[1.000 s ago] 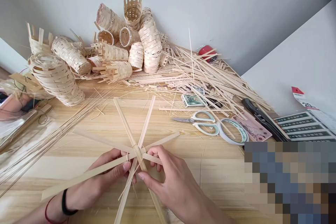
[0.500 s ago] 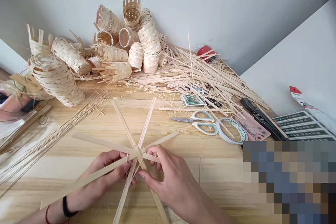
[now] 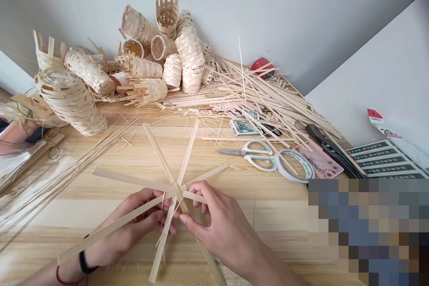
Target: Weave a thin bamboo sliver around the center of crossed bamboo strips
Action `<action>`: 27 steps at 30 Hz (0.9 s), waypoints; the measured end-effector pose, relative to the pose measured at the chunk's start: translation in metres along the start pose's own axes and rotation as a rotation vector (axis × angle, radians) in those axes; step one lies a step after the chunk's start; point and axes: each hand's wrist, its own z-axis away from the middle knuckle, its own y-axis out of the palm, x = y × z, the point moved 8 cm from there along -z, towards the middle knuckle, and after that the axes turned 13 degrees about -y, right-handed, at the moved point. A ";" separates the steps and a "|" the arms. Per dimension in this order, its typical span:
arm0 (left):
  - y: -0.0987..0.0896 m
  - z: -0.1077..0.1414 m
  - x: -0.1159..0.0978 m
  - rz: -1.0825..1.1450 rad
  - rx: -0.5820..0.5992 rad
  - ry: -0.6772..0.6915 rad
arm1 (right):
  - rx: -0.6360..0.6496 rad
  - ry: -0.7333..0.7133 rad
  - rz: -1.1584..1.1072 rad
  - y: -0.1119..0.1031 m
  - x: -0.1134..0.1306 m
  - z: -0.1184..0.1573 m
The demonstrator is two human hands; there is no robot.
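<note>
Several flat bamboo strips (image 3: 127, 179) cross in a star on the wooden table, bound at their centre (image 3: 177, 191) by a thin fibre. My left hand (image 3: 140, 216) grips the star just below that crossing, and one long strip runs across its fingers toward the lower left. My right hand (image 3: 214, 219) pinches the crossing from the right, with its fingertips against the strips. The underside of the binding is hidden by my fingers.
Woven bamboo baskets (image 3: 137, 56) are piled against the wall, beside a heap of loose strips (image 3: 264, 94). Thin splints (image 3: 67, 176) lie at the left. Scissors (image 3: 254, 154), a tape roll (image 3: 295, 165) and a dark folding knife (image 3: 330, 152) lie at the right.
My right hand has shifted slightly up toward the crossing. The lower strips have tilted, and the end of one now shows above the bottom edge of the view.
</note>
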 end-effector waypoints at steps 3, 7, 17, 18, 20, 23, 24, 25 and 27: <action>0.000 -0.002 0.003 0.045 0.008 0.000 | -0.003 -0.002 -0.012 0.000 0.001 -0.001; 0.002 -0.003 0.004 0.130 0.028 0.036 | 0.000 -0.003 -0.024 0.002 0.000 0.000; -0.010 0.003 0.001 -0.158 -0.142 0.062 | 0.005 -0.006 -0.046 0.002 0.000 0.001; -0.010 0.003 0.001 -0.151 -0.143 0.066 | 0.003 -0.013 -0.057 0.002 0.001 0.001; -0.008 0.003 0.002 -0.088 -0.124 0.067 | 0.006 -0.017 -0.094 0.003 0.002 0.001; -0.003 0.002 -0.001 -0.014 -0.080 0.051 | 0.012 -0.008 -0.154 0.004 0.003 0.001; -0.001 0.002 -0.002 -0.009 -0.065 0.045 | 0.016 -0.012 -0.159 0.004 0.003 0.001; 0.001 0.001 -0.004 -0.022 -0.052 0.034 | 0.017 -0.022 -0.153 0.003 0.004 0.001; 0.004 0.001 -0.008 -0.094 -0.034 0.018 | 0.016 -0.045 -0.126 0.003 0.006 0.000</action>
